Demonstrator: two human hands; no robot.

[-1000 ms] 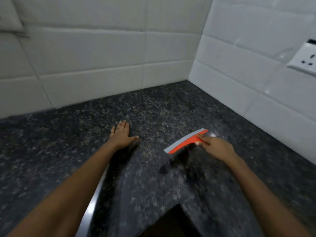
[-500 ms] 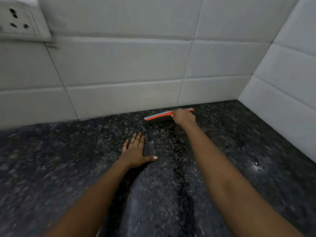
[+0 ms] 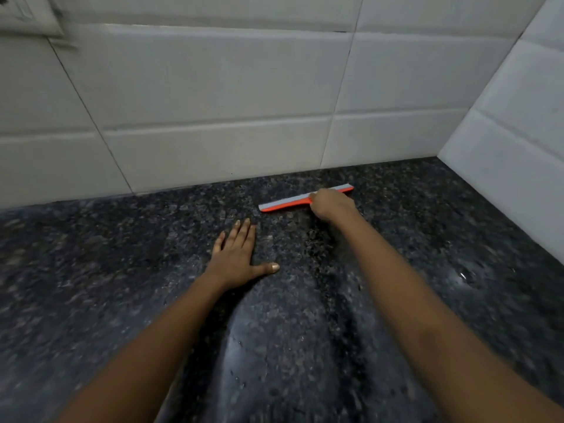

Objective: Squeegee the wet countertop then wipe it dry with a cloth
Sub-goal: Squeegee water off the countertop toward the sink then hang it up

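Right hand (image 3: 331,204) gripping squeegee (image 3: 285,204) on countertop (image 3: 457,239)

Tiled walls (image 3: 213,117) block the far and right sides; the countertop (image 3: 91,270) lies open left and near.

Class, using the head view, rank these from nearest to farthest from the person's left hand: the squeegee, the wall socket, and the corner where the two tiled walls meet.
From the left hand:
1. squeegee, just ahead and right, on the countertop.
2. wall corner, far right, at the back.
3. wall socket, upper left, high on the wall.
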